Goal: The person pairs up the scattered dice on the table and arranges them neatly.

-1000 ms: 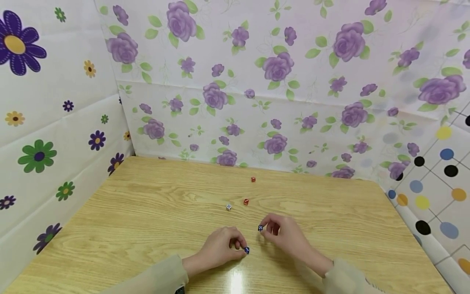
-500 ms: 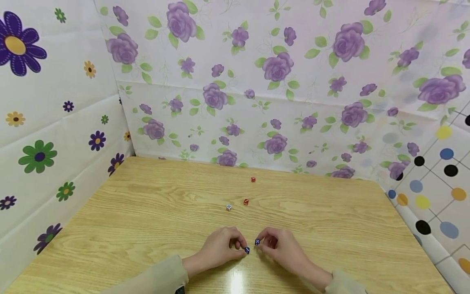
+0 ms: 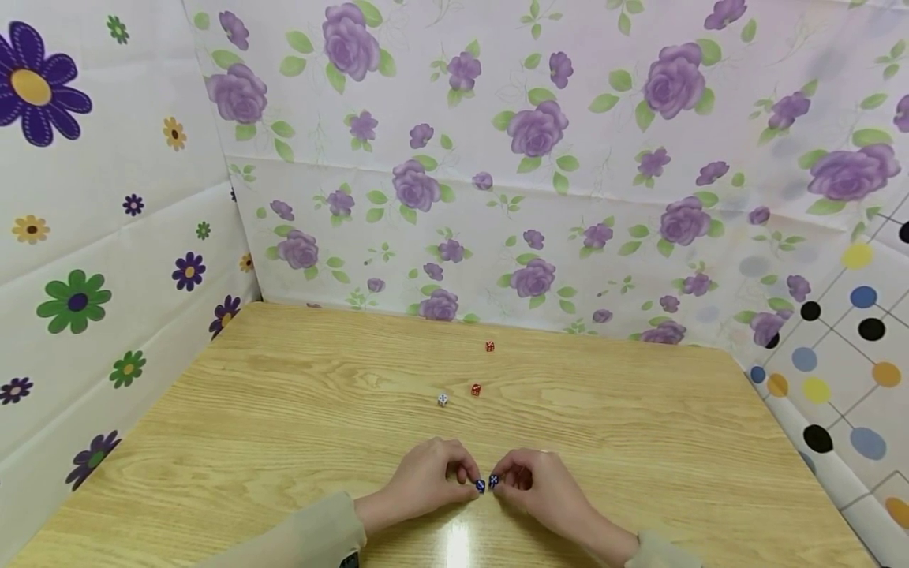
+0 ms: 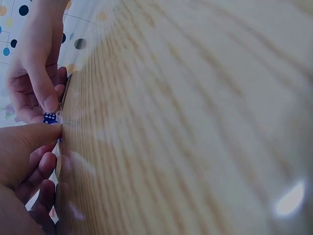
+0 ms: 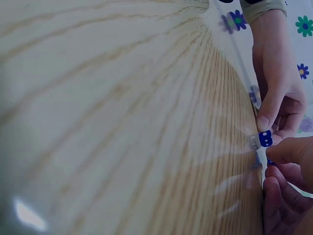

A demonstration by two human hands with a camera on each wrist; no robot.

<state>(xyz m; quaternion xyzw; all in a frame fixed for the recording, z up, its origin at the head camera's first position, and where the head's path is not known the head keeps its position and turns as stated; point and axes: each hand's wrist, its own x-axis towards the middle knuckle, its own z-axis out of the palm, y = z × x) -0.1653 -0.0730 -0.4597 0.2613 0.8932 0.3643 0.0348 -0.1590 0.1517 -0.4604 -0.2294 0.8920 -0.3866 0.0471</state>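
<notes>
Near the table's front middle, my left hand point(image 3: 430, 477) pinches a blue die point(image 3: 480, 486) with white pips between thumb and forefinger. Facing it, my right hand point(image 3: 541, 487) pinches a second blue die point(image 3: 493, 480) in the same manner. Only a narrow gap separates the two dice in the head view. In the left wrist view, the right hand's die point(image 4: 50, 118) shows beneath that hand's thumb, beside the left thumb. The left hand's die point(image 5: 265, 138) shows in the right wrist view, low against the tabletop.
Beyond the hands, a white die point(image 3: 443, 400) and a red die point(image 3: 476, 390) lie near each other. Another red die point(image 3: 490, 346) sits farther back on the wooden table point(image 3: 319, 379). Flowered sheets point(image 3: 483, 181) stand at the back and sides.
My right hand has brought its blue die toward me and slightly left, close to the other blue die. The left hand has barely shifted to the right.
</notes>
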